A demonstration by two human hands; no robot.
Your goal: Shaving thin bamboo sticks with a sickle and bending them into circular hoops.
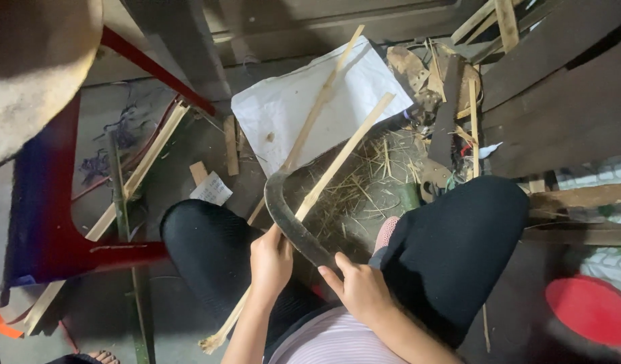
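- A thin bamboo strip (344, 152) is gripped in the left hand (270, 259), fingers wrapped fully around it near the lower end; the strip runs up and away over the white sack (283, 108) on the floor.
- A curved dark blade (287, 216) is held in the right hand (361, 290), closed on its handle end, with the index finger laid forward along the back. The handle itself is hidden, so the exact grip cannot be told.
- Blade and strip cross just above the left hand, between the knees; the blade appears to lie against the strip's edge.
- Judgement: the strip is being split or shaved lengthwise.
- For a clean cut, the blade is best kept at a shallow angle and aligned with the grain, so the cut is not run out to one side.
- The strip should be fed steadily by the left hand while the blade is held nearly fixed; short strokes are preferred.
- The left hand's fingers sit close to the edge: they should be kept behind the cutting line.
- Both knees flank the work, so strokes should be directed away from the body.
- Loose slats (139, 172), shavings (364, 182) and a red chair frame (149, 67) lie near on the floor; the long free end of the strip could snag on them.
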